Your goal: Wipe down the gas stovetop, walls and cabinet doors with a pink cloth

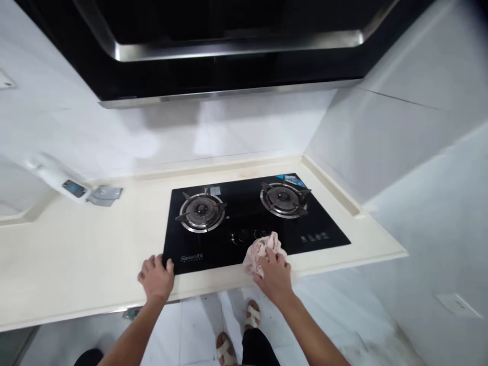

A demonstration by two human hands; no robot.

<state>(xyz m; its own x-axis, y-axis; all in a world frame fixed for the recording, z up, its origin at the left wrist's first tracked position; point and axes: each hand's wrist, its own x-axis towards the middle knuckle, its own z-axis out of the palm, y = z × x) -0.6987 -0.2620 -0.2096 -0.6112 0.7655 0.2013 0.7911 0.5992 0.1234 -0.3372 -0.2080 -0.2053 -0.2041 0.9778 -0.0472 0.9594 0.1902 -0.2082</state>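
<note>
A pale pink cloth (263,252) lies bunched over the front edge of a black glass gas hob (244,203), just in front of its knobs. My right hand (275,277) grips the cloth from above, fingers pressed into its folds. At the hob's front left corner, my left hand (156,277) rests partly on the cream countertop (95,254), with its thumb apart from the fingers and against the glass edge. It holds nothing. Behind my hands sit the left burner (202,210) and the right burner (284,198), each with a metal pan support.
A black range hood (229,71) hangs low above the hob. On the left, a white device (63,182) with a dark screen lies beside a grey packet (105,194). Walls stand behind and to the right. My sandalled feet (226,345) are below the counter.
</note>
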